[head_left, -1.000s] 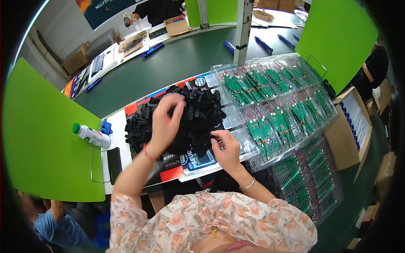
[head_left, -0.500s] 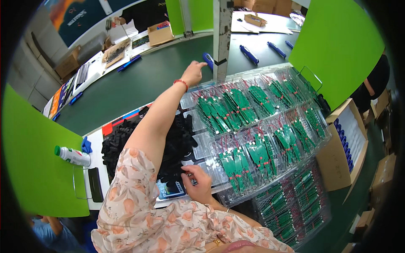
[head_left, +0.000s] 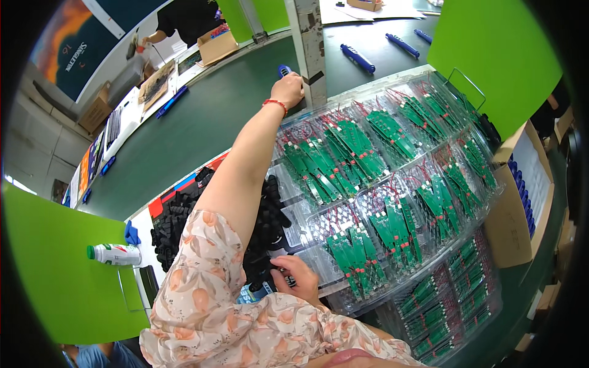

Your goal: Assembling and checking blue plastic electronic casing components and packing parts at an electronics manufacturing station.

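Observation:
My left hand (head_left: 287,91) reaches across to the green belt, its fingers closed around a blue pen-shaped device (head_left: 284,70) beside the metal post. The device's top end shows above the fingers. Close to my body, my right hand (head_left: 297,277) is curled at the edge of a pile of small black parts (head_left: 175,224). Something dark shows between its thumb and fingers, too small to make out. My left forearm hides the middle of the pile. To the right, clear plastic trays (head_left: 362,187) hold several green circuit boards (head_left: 383,138) with red wires.
More blue devices (head_left: 357,58) lie on the belt past the metal post (head_left: 308,55). Green panels (head_left: 497,80) stand on both sides. At the right is a cardboard box (head_left: 509,227) of blue devices. A white bottle with a green cap (head_left: 115,254) lies at the left.
My left hand has gone from pointing at the blue device to closing around it. My right hand stays by the black parts. The view has shifted slightly.

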`<state>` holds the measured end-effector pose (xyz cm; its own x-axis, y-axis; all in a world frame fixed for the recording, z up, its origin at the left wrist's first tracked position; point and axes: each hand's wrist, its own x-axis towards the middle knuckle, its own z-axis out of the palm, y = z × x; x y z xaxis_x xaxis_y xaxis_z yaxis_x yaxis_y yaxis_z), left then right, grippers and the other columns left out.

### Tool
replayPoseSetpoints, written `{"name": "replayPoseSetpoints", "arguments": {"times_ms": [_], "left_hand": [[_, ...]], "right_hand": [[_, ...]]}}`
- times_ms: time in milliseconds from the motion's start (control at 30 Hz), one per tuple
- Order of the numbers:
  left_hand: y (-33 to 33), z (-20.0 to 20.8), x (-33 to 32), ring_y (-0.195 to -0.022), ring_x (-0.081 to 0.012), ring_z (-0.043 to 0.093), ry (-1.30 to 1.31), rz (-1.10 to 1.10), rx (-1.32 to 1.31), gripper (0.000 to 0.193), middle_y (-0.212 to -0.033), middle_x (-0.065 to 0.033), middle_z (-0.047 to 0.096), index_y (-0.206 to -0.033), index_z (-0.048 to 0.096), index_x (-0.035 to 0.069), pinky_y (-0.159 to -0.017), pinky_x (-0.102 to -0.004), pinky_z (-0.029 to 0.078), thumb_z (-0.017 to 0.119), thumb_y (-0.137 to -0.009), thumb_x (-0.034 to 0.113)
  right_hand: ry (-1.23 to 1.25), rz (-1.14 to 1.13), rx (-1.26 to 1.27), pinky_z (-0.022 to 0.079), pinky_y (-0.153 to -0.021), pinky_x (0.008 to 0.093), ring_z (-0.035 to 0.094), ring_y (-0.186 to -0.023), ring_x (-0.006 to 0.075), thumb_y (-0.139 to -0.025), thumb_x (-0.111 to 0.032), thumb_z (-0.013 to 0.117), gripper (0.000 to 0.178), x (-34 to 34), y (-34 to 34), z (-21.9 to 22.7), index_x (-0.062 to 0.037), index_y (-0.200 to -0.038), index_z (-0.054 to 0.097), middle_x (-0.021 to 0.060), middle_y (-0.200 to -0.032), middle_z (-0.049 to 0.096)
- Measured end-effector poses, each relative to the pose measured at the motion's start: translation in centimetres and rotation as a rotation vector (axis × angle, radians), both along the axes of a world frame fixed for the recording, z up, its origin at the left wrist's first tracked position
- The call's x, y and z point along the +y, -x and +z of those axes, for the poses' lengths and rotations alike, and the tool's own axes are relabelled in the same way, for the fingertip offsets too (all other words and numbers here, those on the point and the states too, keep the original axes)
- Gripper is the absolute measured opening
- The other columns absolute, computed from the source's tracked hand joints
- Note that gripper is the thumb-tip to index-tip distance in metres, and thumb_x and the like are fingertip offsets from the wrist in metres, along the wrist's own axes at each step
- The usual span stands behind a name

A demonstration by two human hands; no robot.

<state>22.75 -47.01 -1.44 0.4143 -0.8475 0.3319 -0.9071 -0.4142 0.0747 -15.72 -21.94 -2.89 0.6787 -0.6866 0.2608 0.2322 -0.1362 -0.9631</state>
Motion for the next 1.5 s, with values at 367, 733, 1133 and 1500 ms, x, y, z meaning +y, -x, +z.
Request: {"name": "replayPoseSetpoints", "arguments": {"times_ms": [367, 733, 1133, 1500], "left_hand": [[1.9, 6.6, 13.5, -0.099, -0.0232, 0.067, 0.759, 0.104, 1.161, 0.079, -0.122, -0.0172, 0.063, -0.153, 0.035, 0.005, -0.074, -0.0358, 0.059, 0.076, -0.086, 0.008], [21.6, 7.5, 38.8, -0.11, -0.0231, 0.063, 0.971, -0.21, 1.851, 0.082, -0.136, -0.0199, 0.056, -0.159, 0.024, 0.02, -0.092, -0.0407, 0.055, 0.068, -0.091, 0.005], [31.2, 2.1, 42.6, -0.089, -0.0122, 0.058, 0.89, 0.03, 1.529, 0.074, -0.102, -0.0071, 0.059, -0.157, 0.028, 0.008, -0.082, -0.0271, 0.051, 0.04, -0.087, -0.01], [32.9, 0.4, 42.8, -0.083, -0.0106, 0.054, 0.934, -0.006, 1.442, 0.072, -0.102, -0.0061, 0.053, -0.158, 0.025, 0.008, -0.077, -0.0258, 0.05, 0.035, -0.089, -0.01]], "right_hand": [[0.183, -0.008, -0.033, 0.055, -0.063, 0.0294, 0.068, -0.076, 0.022, -0.083, 0.007, 0.071, 0.029, 0.5, 0.5, 0.4, -0.0021, -0.11, 0.067, 0.0143, -0.101, 0.067], [-0.016, -0.059, -0.085, 0.055, -0.066, 0.0253, 0.066, -0.08, 0.0129, -0.089, 0.003, 0.068, 0.019, 1.0, -0.6, 2.6, -0.0001, -0.107, 0.067, 0.0088, -0.101, 0.067], [0.291, -0.066, 0.052, 0.052, -0.06, 0.0289, 0.065, -0.067, 0.0143, -0.085, -0.001, 0.071, 0.016, 3.6, -4.2, 6.6, -0.0028, -0.101, 0.074, 0.0067, -0.087, 0.067], [0.527, -0.238, 0.072, 0.051, -0.059, 0.032, 0.062, -0.067, 0.0174, -0.08, -0.007, 0.076, 0.01, 4.6, -5.2, 5.1, -0.0049, -0.089, 0.073, 0.0052, -0.095, 0.061]]}}
